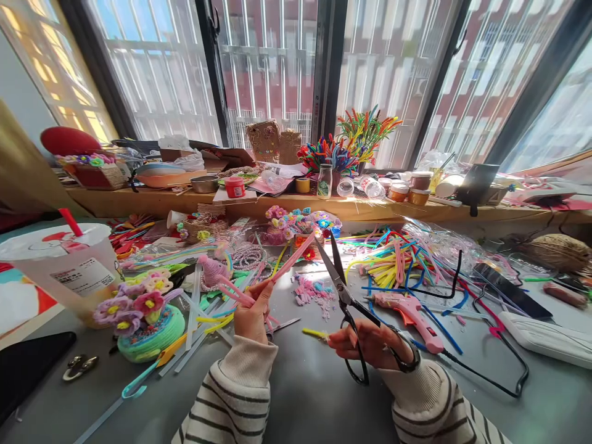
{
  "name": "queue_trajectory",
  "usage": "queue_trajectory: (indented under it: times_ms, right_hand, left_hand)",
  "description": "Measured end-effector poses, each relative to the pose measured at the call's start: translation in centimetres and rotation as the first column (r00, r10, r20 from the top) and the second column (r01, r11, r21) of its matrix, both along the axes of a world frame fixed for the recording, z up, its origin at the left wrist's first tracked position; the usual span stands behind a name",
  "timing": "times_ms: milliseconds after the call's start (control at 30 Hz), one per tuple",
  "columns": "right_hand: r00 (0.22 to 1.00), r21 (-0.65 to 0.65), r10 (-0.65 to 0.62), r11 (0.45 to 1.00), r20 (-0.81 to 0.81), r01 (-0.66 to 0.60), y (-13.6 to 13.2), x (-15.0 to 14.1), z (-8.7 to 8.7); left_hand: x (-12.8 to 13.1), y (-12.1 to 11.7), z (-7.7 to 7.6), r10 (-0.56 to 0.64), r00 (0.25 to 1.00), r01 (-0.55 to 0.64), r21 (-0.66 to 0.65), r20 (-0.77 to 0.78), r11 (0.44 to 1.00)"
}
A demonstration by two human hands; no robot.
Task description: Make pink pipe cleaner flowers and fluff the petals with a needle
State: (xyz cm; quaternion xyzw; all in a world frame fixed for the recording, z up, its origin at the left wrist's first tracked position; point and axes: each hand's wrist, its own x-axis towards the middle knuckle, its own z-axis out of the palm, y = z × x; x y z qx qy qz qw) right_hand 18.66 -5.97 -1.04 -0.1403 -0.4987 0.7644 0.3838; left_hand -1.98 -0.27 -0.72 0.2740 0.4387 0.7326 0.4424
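My left hand (253, 311) is closed around pink pipe cleaners (293, 258), whose ends point up and to the right while loops stick out on the left. In my right hand (370, 342) are black-handled scissors (345, 293), blades apart and pointing up, close to the pipe cleaner tips. Thumb and fingers of that hand pass through the handles. Below the blades lie small pink and blue clippings (315, 295) on the grey table. A yellow pipe cleaner piece (315, 333) is beside my right fingers. Another metal blade (285, 325) shows by my left wrist.
A pink glue gun (411, 314) with a black cord lies right of the scissors. Bundled pipe cleaners (398, 262) sit behind it. On the left are a flower pot ornament (150, 339), a drink cup (69, 271) and clear glue sticks (190, 320). A phone (511, 290) rests at right.
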Motion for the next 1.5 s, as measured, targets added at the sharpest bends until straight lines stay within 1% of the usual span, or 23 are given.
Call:
queue_trajectory:
  times_ms: [200,400,467,500,600,667,733,833,933,1000,1067,1200,1267,1400,1500]
  right_hand:
    - [1.0,-0.046,-0.016,0.999,0.0,0.016,-0.1,0.0,-0.1]
    - [0.998,-0.092,-0.055,0.994,-0.01,0.054,-0.2,-0.1,0.1]
    - [0.998,-0.109,-0.064,0.992,-0.022,0.061,-0.1,0.0,0.0]
    - [0.997,-0.116,-0.075,0.991,-0.031,0.071,0.0,0.1,0.0]
    - [0.989,-0.134,-0.14,0.982,-0.058,0.131,0.3,0.6,0.1]
    - [0.982,-0.133,-0.179,0.976,-0.057,0.17,0.3,0.9,0.3]
    - [0.976,-0.106,-0.214,0.972,-0.04,0.209,0.3,1.1,0.5]
    - [0.969,-0.02,-0.244,0.97,-0.024,0.244,0.1,1.1,0.5]
    - [0.965,0.042,-0.259,0.965,-0.024,0.26,-0.1,1.0,0.5]
    - [0.958,0.055,-0.286,0.956,-0.02,0.286,-0.2,0.9,0.5]
    - [0.956,0.08,-0.291,0.953,-0.018,0.292,-0.3,0.9,0.6]
    - [0.967,0.154,-0.255,0.955,-0.007,0.253,-0.3,0.8,0.5]
    - [0.971,0.177,-0.239,0.956,0.009,0.234,-0.3,0.7,0.4]
    - [0.979,0.231,-0.204,0.953,0.011,0.196,-0.4,0.6,0.4]
    - [0.977,0.268,-0.212,0.942,0.013,0.2,-0.5,0.7,0.4]
  left_hand:
    - [0.1,-0.1,0.1,0.002,1.0,-0.002,0.024,0.012,1.0]
    - [0.1,-0.3,0.1,-0.069,0.998,0.069,0.068,-0.008,0.995]
    - [0.2,-0.4,0.0,-0.115,0.993,0.118,0.074,-0.038,0.99]
    - [0.3,-0.4,-0.1,-0.156,0.986,0.161,0.073,-0.064,0.984]
    - [0.5,-0.6,-0.1,-0.28,0.944,0.294,0.063,-0.175,0.954]
    - [0.8,-0.8,0.0,-0.349,0.901,0.372,0.046,-0.257,0.927]
    - [1.0,-1.2,0.3,-0.421,0.845,0.449,0.01,-0.33,0.894]
    - [1.3,-1.6,0.6,-0.485,0.779,0.511,-0.046,-0.398,0.858]
    - [1.3,-1.6,0.7,-0.523,0.762,0.542,-0.065,-0.381,0.838]
    - [1.2,-1.4,0.7,-0.546,0.771,0.558,-0.067,-0.327,0.827]
    - [1.0,-1.2,0.7,-0.543,0.792,0.55,-0.06,-0.279,0.833]
    - [0.9,-1.0,0.6,-0.452,0.86,0.454,-0.05,-0.238,0.89]
    - [0.8,-0.9,0.3,-0.425,0.875,0.426,-0.047,-0.231,0.903]
    - [0.5,-0.5,-0.5,-0.408,0.863,0.415,-0.042,-0.297,0.909]
    - [0.5,-0.5,-0.4,-0.4,0.832,0.413,-0.052,-0.384,0.909]
